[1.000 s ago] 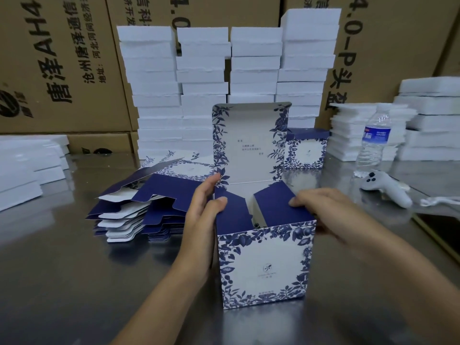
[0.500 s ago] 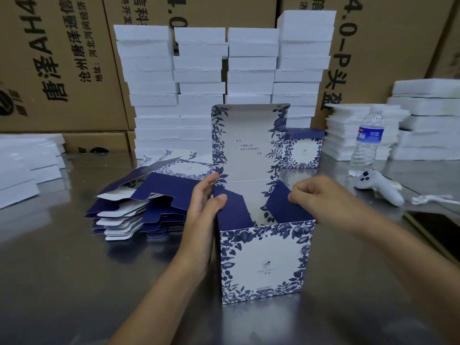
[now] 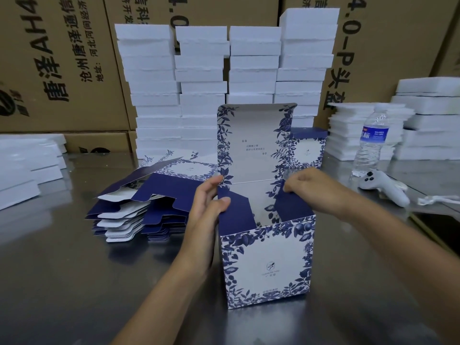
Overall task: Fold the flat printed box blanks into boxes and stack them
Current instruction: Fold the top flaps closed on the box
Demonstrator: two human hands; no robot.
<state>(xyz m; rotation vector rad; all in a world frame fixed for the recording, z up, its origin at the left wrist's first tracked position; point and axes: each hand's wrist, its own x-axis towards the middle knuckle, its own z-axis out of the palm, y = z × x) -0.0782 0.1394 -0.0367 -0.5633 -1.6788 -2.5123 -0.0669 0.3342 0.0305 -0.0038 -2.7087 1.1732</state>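
- Navy side flaps gape wider than a second ago; right hand (image 3: 316,192) has shifted toward the far right corner of the box (image 3: 266,267).
- Box stands upright on the steel table (image 3: 62,282), centre, printed front facing the camera, lid (image 3: 254,145) standing up at the back.
- Left hand (image 3: 209,207) clamps the left wall's top edge: thumb on the left flap, fingers outside.
- Right hand pinches the right flap's far edge, fingers curled.
- Flat blanks (image 3: 149,202) lie piled just left of the box, behind the left hand.
- Finished box (image 3: 307,148) sits behind, right of the lid.
- Water bottle (image 3: 371,143) and white controller (image 3: 383,188) are at right.
- White foam slabs (image 3: 206,78) are stacked at the back, against brown cartons (image 3: 57,58).
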